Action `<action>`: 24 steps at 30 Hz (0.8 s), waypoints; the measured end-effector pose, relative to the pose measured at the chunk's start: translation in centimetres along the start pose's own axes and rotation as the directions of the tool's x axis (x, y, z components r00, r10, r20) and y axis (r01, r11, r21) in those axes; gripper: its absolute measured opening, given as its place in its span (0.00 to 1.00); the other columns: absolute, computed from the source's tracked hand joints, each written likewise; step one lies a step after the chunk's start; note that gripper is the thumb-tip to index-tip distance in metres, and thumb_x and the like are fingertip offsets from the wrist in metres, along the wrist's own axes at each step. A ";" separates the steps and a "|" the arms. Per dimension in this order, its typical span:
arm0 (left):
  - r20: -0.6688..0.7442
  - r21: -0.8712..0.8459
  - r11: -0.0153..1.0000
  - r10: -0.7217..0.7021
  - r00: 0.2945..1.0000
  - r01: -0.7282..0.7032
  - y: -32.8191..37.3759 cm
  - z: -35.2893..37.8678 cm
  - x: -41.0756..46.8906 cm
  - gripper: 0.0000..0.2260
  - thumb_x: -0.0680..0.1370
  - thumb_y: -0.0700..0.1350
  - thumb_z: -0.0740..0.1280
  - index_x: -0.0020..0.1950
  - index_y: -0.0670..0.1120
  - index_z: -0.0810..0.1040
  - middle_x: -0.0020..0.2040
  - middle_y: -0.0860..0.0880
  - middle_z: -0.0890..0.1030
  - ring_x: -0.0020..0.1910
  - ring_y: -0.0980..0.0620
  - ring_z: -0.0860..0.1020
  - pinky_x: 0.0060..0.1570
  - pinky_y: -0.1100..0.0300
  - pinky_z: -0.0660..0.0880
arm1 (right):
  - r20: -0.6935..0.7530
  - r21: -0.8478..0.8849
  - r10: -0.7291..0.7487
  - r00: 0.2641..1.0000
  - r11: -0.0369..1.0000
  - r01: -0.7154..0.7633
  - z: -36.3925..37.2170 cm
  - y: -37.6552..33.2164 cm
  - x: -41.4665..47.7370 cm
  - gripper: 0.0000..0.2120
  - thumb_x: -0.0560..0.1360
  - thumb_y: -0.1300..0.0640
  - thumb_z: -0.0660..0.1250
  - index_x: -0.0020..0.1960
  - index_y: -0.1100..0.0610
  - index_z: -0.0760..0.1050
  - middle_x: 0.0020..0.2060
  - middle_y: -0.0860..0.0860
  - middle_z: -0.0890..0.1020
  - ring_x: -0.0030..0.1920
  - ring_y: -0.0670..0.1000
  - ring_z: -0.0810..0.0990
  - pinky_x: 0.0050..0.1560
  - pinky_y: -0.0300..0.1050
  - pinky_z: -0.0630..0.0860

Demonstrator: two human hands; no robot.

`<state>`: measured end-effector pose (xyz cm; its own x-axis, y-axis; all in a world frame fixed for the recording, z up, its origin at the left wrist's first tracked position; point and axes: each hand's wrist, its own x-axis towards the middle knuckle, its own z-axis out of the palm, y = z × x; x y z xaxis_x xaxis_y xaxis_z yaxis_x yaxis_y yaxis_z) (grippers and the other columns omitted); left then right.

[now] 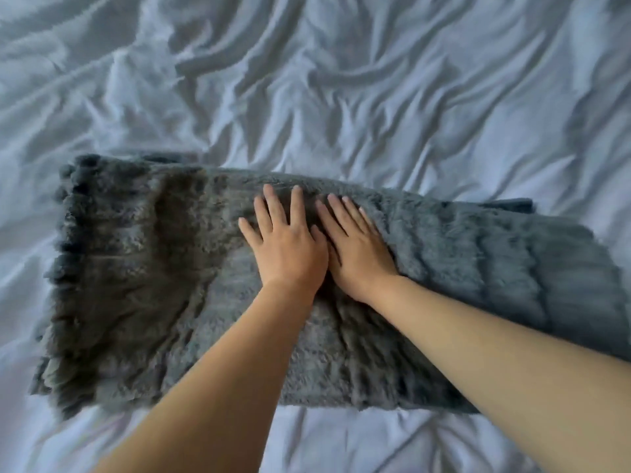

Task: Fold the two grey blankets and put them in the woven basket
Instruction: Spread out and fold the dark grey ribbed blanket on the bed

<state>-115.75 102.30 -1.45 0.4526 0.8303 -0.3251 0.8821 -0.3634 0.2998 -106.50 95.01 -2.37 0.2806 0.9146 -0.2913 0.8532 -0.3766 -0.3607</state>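
Observation:
A fluffy grey blanket lies folded into a long strip across the bed, running from the left to the right edge of the view. My left hand rests flat on its middle, palm down, fingers spread. Beside it, touching at the thumb side, my right hand also lies flat on the blanket with fingers apart. Neither hand grips the fabric. Only this one blanket shows, and no woven basket is in view.
A wrinkled pale blue-white bed sheet covers the whole surface beyond and in front of the blanket. A lower layer's corner pokes out at the strip's far right.

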 end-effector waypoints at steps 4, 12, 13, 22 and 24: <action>0.086 -0.099 0.992 0.092 0.992 -0.083 8.4 2.8 -2.2 0.26 0.81 0.53 0.51 0.79 0.52 0.49 0.79 0.42 0.43 0.77 0.43 0.43 0.72 0.41 0.38 | -0.116 -0.003 0.144 0.983 0.989 -0.145 -3.5 6.3 -5.2 0.24 0.80 0.53 0.54 0.76 0.53 0.60 0.75 0.57 0.61 0.76 0.57 0.57 0.75 0.49 0.44; 0.100 0.052 0.992 0.107 0.989 -0.113 13.2 11.0 0.2 0.32 0.77 0.61 0.50 0.79 0.53 0.47 0.78 0.36 0.44 0.75 0.33 0.40 0.71 0.39 0.37 | -0.024 -0.178 0.468 0.883 0.867 -0.465 -4.5 23.7 -11.1 0.33 0.76 0.33 0.44 0.78 0.46 0.52 0.78 0.50 0.51 0.78 0.51 0.47 0.75 0.49 0.38; 0.079 0.055 0.992 0.106 0.991 -0.111 13.3 12.0 0.9 0.33 0.76 0.61 0.50 0.79 0.52 0.48 0.77 0.35 0.44 0.76 0.33 0.41 0.71 0.39 0.37 | -0.047 -0.171 0.454 0.890 0.874 -0.455 -3.8 24.7 -10.4 0.33 0.76 0.34 0.46 0.77 0.47 0.54 0.78 0.50 0.53 0.78 0.52 0.48 0.75 0.51 0.41; -0.213 0.047 0.991 0.133 0.968 -0.126 13.0 18.4 3.4 0.35 0.69 0.55 0.61 0.76 0.48 0.59 0.75 0.32 0.57 0.74 0.32 0.54 0.71 0.48 0.43 | -0.272 -0.121 0.338 0.901 0.917 -0.380 2.6 29.1 -4.6 0.32 0.73 0.44 0.51 0.76 0.53 0.61 0.76 0.58 0.60 0.76 0.61 0.56 0.72 0.55 0.52; -0.243 0.045 0.991 0.135 0.961 -0.127 13.1 19.2 3.6 0.36 0.68 0.54 0.61 0.76 0.48 0.59 0.75 0.33 0.57 0.74 0.33 0.54 0.72 0.51 0.41 | -0.314 -0.116 0.323 0.893 0.920 -0.373 3.6 29.5 -4.4 0.33 0.73 0.44 0.50 0.76 0.54 0.61 0.75 0.60 0.61 0.75 0.62 0.57 0.71 0.54 0.53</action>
<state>-100.03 92.42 -15.95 0.5217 0.8514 -0.0537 0.8222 -0.4850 0.2980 -84.14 79.34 -14.95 0.6639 0.7413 -0.0986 0.7314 -0.6712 -0.1205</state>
